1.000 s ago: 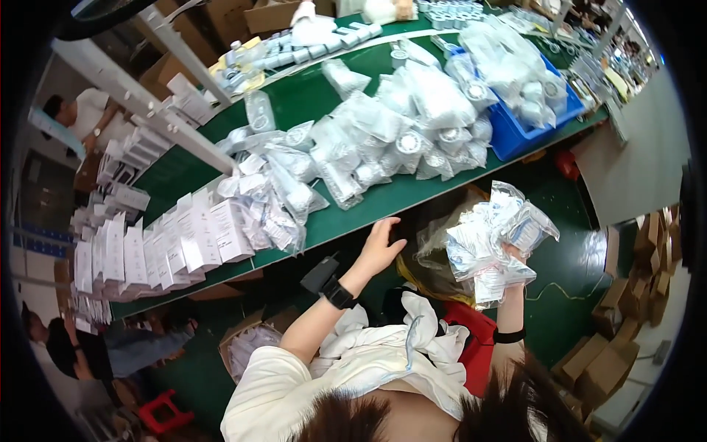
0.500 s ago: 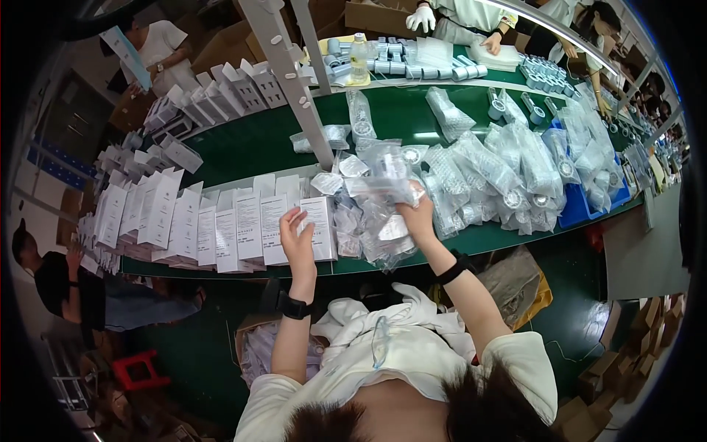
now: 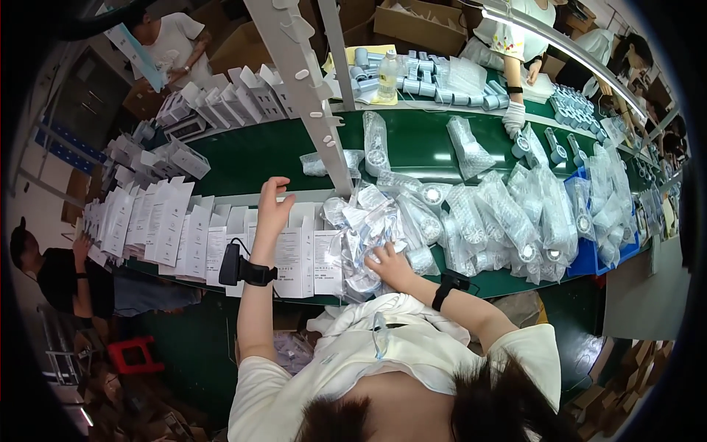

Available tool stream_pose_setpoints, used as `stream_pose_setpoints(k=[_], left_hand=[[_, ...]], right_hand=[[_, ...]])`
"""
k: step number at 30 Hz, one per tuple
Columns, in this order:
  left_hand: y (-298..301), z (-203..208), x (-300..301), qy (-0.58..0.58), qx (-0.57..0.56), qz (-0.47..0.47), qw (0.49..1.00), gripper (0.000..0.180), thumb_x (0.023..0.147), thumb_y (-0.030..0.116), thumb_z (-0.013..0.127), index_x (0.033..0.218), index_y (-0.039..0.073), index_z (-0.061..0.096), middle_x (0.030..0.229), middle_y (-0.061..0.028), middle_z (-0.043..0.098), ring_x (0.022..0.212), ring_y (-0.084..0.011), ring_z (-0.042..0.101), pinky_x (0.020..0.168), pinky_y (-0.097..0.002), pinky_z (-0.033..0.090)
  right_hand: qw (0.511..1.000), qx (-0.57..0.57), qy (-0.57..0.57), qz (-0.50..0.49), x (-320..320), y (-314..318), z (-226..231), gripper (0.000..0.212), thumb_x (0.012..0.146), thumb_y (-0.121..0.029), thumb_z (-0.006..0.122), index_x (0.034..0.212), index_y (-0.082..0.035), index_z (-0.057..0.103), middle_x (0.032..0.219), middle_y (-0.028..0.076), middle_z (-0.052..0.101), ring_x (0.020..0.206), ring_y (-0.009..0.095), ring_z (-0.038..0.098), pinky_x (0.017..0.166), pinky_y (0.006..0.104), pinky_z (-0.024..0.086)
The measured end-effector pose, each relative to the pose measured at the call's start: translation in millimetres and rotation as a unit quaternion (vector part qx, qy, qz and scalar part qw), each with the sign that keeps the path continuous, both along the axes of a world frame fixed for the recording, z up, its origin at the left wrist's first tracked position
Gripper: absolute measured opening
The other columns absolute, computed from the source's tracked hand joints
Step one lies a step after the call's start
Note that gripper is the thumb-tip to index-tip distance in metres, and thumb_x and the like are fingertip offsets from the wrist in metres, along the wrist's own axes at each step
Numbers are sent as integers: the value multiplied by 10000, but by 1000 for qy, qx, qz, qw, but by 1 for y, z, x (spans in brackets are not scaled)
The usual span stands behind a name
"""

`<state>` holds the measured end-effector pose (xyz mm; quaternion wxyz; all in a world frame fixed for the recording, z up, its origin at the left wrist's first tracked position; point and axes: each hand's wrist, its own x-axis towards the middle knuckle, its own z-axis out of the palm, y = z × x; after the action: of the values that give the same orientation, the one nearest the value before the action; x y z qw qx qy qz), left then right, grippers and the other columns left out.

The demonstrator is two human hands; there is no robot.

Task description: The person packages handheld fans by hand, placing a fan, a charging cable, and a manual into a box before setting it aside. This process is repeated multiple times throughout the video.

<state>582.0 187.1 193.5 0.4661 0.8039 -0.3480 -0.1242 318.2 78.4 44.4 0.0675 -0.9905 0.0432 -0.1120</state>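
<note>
My left hand (image 3: 274, 208) is raised over the row of white boxes (image 3: 294, 258), its fingers curved and apart with nothing in them. My right hand (image 3: 392, 268) rests on the near side of a pile of small clear plastic bags (image 3: 361, 254). Its fingers are spread over the plastic and I see nothing lifted in them. White and silvery contents show through the bags, too crumpled to name. Just right of this pile lie bubble-wrapped pieces (image 3: 416, 221) with round ends.
More bubble-wrapped pieces (image 3: 508, 214) are heaped to the right, beside a blue tray (image 3: 585, 261). A grey metal post (image 3: 313, 103) rises behind the boxes. Across the green table (image 3: 258, 155), a co-worker's gloved hand (image 3: 514, 121) touches a grey round-headed piece. A bottle (image 3: 387, 77) stands there.
My right hand has let go of a clear zip bag and come down nearer me onto the pile. My left hand has moved left and farther out. A co-worker's gloved hand has reached toward the table.
</note>
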Motion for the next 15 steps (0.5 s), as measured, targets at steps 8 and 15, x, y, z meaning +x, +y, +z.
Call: stream_pose_setpoints(k=[8, 15], left_hand=[[-91, -92, 117, -175, 377, -87, 905, 491, 664, 145, 643, 1119, 94, 465, 1122, -127, 469, 1060, -335, 449, 858, -405, 408], [-116, -216, 179, -280, 332, -230, 871, 616, 612, 267, 700, 1183, 192, 479, 1220, -109, 471, 1101, -299, 453, 909, -414, 378]], right_hand=[[950, 196, 215, 115, 14, -53, 64, 573, 704, -60, 576, 1237, -182, 403, 1207, 169, 434, 1094, 396, 413, 834, 444, 427], [936, 266, 227, 35, 151, -154, 149, 336, 706, -205, 630, 1003, -56, 583, 921, 158, 610, 832, 298, 589, 714, 364, 476]])
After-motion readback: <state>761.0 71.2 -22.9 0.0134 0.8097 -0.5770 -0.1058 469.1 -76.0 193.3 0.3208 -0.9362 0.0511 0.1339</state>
